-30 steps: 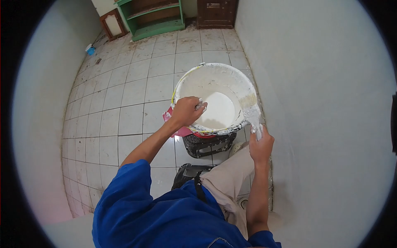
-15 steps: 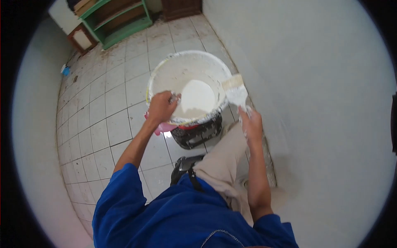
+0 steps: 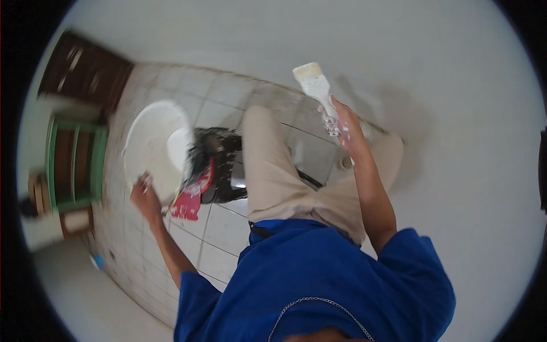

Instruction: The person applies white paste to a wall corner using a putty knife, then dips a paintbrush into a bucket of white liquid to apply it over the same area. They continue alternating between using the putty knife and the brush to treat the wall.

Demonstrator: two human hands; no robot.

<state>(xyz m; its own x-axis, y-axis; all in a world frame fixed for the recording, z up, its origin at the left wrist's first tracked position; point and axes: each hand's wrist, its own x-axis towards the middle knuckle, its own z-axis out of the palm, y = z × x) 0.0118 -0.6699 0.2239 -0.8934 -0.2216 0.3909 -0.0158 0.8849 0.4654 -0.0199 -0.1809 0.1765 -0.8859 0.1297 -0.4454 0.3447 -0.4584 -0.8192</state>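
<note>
My right hand (image 3: 348,128) is closed around the handle of a wide paintbrush (image 3: 315,85) spattered with white. Its bristles point up and left, close to the pale wall (image 3: 444,102). My left hand (image 3: 147,199) is closed on the near rim of a large white bucket (image 3: 149,139), its paint-smeared fingertips over the inside. White paint (image 3: 180,149) pools in the bucket. Beside the bucket are a pinkish-red piece (image 3: 187,206) and a black, paint-spattered object (image 3: 219,151), both partly blurred.
A green shelf (image 3: 78,162) and a dark wooden cabinet (image 3: 85,71) stand at the far left. A small blue item (image 3: 97,261) lies by the left wall. Pale tiles (image 3: 222,248) cover the floor, and my legs (image 3: 268,171) stand close to the wall.
My view has turned toward the right wall, so the bucket and shelf now appear farther left. The brush has moved away from the bucket rim to beside the wall. My left hand stays at the bucket.
</note>
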